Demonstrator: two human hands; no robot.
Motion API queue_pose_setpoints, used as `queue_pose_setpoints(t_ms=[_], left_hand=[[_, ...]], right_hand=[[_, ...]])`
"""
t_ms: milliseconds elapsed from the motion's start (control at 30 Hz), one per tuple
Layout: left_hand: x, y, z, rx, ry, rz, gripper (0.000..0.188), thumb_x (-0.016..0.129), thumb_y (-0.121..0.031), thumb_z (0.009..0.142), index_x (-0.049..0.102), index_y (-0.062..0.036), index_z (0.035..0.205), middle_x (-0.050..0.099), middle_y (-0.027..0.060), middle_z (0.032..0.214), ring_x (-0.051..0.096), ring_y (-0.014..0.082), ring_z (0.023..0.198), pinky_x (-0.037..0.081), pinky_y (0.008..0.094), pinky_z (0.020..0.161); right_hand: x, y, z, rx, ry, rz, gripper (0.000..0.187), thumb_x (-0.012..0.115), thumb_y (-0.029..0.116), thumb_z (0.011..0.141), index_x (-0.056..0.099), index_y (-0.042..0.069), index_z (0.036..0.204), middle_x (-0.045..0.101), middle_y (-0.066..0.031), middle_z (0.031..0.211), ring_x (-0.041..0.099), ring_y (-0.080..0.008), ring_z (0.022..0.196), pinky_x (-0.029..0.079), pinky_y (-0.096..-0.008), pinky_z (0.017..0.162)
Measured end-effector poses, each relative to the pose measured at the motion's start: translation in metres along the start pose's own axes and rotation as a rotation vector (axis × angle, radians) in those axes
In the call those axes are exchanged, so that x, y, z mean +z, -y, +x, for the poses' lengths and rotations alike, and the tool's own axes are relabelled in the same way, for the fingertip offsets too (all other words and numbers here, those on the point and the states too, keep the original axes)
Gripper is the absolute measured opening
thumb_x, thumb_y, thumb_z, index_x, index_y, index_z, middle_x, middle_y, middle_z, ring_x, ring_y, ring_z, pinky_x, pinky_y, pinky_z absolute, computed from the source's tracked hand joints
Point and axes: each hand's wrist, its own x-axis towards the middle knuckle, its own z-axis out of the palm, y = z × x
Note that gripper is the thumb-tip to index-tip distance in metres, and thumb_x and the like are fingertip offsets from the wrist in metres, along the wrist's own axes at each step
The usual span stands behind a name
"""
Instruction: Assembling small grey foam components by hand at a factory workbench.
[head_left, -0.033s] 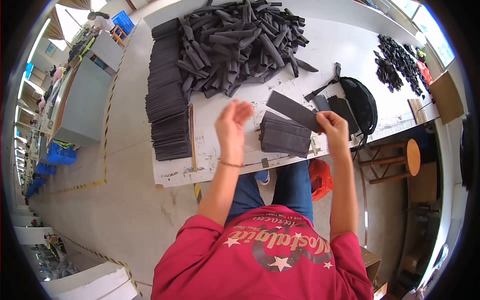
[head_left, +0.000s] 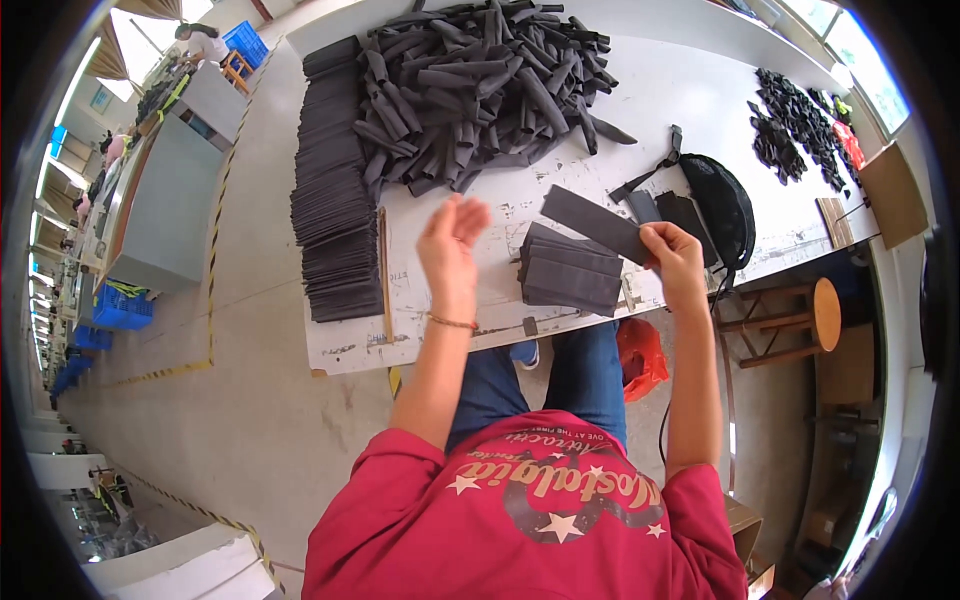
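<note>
My right hand (head_left: 677, 262) pinches one end of a flat dark grey fabric strip (head_left: 594, 220), which points up and to the left. Under its free length lies a small, slightly fanned stack of similar strips (head_left: 572, 278) on the white table (head_left: 430, 345), near the front edge. My left hand (head_left: 453, 238) is raised over the table left of this stack, fingers extended and holding nothing. Further left, a long row of closely stacked dark strips (head_left: 335, 190) runs away from me. Beside it rises a large heap of rolled or folded dark pieces (head_left: 485, 90).
A black pouch with straps (head_left: 722, 208) lies right of the stack. Small black pieces (head_left: 790, 130) and a cardboard piece (head_left: 893, 195) are at the far right. Below the table are a red plastic bag (head_left: 642, 358) and a wooden stool (head_left: 825, 314). Another person (head_left: 207, 45) sits far left.
My left hand has shifted slightly left. My right hand has moved a little right and toward me, carrying the strip with it. The stack and heap look unchanged.
</note>
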Motion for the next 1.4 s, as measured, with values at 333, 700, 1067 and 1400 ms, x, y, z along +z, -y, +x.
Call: queue_pose_setpoints(t_ms=[333, 700, 1067, 1400], left_hand=[[-0.065, -0.019, 0.091, 0.246, -0.341, 0.288, 0.017, 0.063, -0.01, 0.093, 0.063, 0.0019, 0.106, 0.067, 0.0101, 0.091, 0.066, 0.0176, 0.077, 0.056, 0.0291, 0.068], [-0.07, -0.029, 0.25, 0.304, -0.431, 0.642, 0.009, 0.06, -0.003, 0.088, 0.061, 0.0056, 0.091, 0.064, 0.0117, 0.073, 0.061, 0.0166, 0.047, 0.05, 0.0264, 0.042], [-0.029, -0.013, 0.203, 0.25, -0.312, 0.48, 0.013, 0.066, -0.01, 0.085, 0.059, -0.0026, 0.093, 0.065, 0.0056, 0.086, 0.064, 0.0168, 0.073, 0.05, 0.0275, 0.062], [-0.036, 0.01, 0.107, -0.089, -0.04, 0.165, 0.014, 0.059, -0.001, 0.092, 0.053, 0.004, 0.105, 0.067, 0.0187, 0.098, 0.07, 0.0323, 0.084, 0.061, 0.0428, 0.071]], right_hand=[[0.014, -0.031, -0.016, -0.271, -0.009, -0.735, 0.016, 0.069, 0.007, 0.084, 0.068, 0.003, 0.099, 0.065, -0.0144, 0.086, 0.064, -0.0249, 0.072, 0.05, -0.0336, 0.067], [-0.063, -0.099, 0.029, -0.315, -0.166, -1.03, 0.01, 0.065, 0.012, 0.087, 0.065, 0.003, 0.092, 0.062, -0.0145, 0.088, 0.061, -0.0351, 0.085, 0.049, -0.0435, 0.074], [-0.043, -0.121, 0.04, -0.497, 0.025, -1.534, 0.028, 0.063, 0.014, 0.085, 0.062, -0.002, 0.107, 0.06, -0.0121, 0.095, 0.057, -0.0278, 0.092, 0.049, -0.0368, 0.079], [-0.066, -0.095, 0.047, -0.495, -0.038, -1.228, 0.031, 0.054, -0.005, 0.08, 0.064, 0.005, 0.107, 0.062, -0.0143, 0.101, 0.058, -0.0329, 0.097, 0.048, -0.0408, 0.084]])
